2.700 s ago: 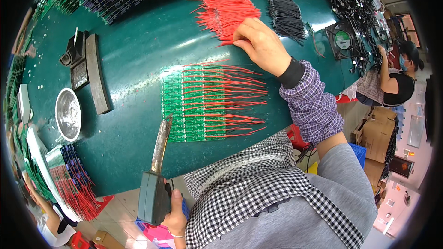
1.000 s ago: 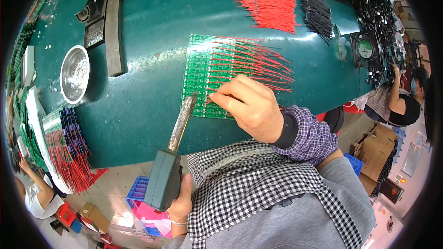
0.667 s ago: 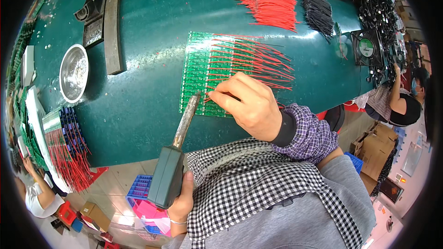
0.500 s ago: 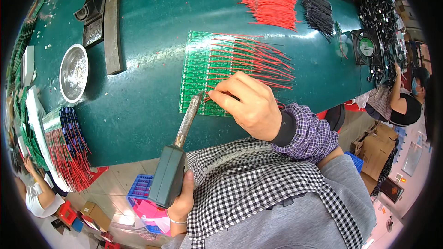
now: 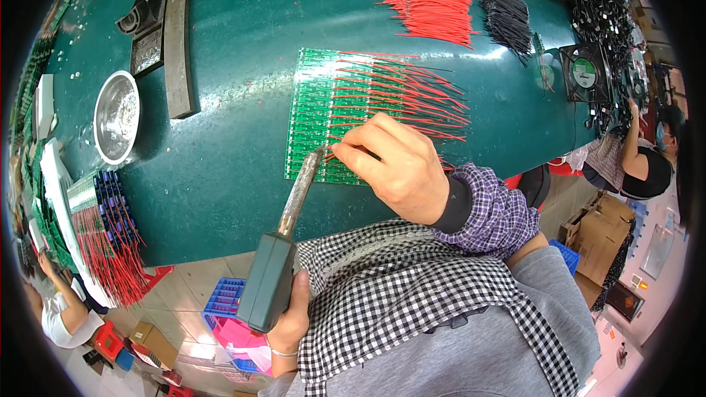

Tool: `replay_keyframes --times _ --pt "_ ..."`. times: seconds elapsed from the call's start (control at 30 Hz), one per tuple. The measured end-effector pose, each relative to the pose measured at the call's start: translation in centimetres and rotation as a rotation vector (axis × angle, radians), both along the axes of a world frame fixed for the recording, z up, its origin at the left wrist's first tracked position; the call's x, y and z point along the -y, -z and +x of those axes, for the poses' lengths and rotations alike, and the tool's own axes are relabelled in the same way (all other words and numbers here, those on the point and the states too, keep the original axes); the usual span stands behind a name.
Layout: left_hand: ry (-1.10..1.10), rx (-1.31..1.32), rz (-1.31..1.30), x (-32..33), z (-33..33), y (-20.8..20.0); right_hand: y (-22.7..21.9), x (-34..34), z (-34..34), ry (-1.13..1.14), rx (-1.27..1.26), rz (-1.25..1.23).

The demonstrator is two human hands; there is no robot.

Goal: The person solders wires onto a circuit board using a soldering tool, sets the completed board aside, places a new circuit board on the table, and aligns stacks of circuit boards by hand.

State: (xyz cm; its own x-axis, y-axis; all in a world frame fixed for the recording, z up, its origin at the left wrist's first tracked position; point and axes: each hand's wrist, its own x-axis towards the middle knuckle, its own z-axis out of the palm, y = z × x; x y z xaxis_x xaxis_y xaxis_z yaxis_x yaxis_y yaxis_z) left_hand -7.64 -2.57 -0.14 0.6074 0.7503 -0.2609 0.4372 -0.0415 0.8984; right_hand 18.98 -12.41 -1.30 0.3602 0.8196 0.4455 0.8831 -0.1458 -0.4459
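Note:
My left hand (image 5: 294, 316) is wrapped round the dark green handle of a soldering iron (image 5: 300, 198). The iron slants up and away from me, its tip on or just over a green circuit board panel (image 5: 309, 114). Close beside that tip, my right hand (image 5: 397, 165) pinches a thin red wire (image 5: 330, 153) against the board; most of this wire is hidden under the hand. Many red wires (image 5: 412, 95) lie in a row across the panel, their free ends pointing right. Whether the iron touches the solder pad cannot be made out.
A metal bowl (image 5: 118, 117) and a dark bar (image 5: 179, 51) lie left. Heaps of red wires (image 5: 423, 0) and black wires (image 5: 506, 15) lie at the back right, near a small fan (image 5: 585, 73). Wired boards (image 5: 110, 235) sit at the left edge. Other people are at both sides.

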Motion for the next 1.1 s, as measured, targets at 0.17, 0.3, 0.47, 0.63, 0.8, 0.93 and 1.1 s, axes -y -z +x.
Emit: replay_keyframes --times 0.17,0.3,0.47,0.63,0.8,0.93,1.1 --pt "-0.082 0.026 -0.036 0.34 -0.05 -0.14 -0.12 0.0 -0.03 0.004 0.019 -0.019" --pt "-0.075 0.028 -0.007 0.52 -0.22 0.0 -0.15 -0.03 -0.11 0.008 0.016 -0.022" --pt "-0.101 0.033 -0.048 0.61 0.01 -0.4 -0.04 -0.01 -0.18 0.013 0.01 -0.008" --pt "-0.11 0.051 -0.039 0.69 -0.39 -0.19 0.15 0.03 -0.23 0.018 0.009 0.017" --pt "-0.125 0.039 -0.045 0.82 -0.44 -0.56 -0.07 0.19 -0.52 0.016 0.045 0.076" --pt "-0.133 0.045 -0.041 0.88 -0.1 -0.82 0.27 0.14 -0.71 -0.002 0.001 0.11" --pt "-0.061 0.021 -0.025 0.62 -0.52 -0.69 0.52 0.22 -0.77 -0.003 -0.002 0.089"
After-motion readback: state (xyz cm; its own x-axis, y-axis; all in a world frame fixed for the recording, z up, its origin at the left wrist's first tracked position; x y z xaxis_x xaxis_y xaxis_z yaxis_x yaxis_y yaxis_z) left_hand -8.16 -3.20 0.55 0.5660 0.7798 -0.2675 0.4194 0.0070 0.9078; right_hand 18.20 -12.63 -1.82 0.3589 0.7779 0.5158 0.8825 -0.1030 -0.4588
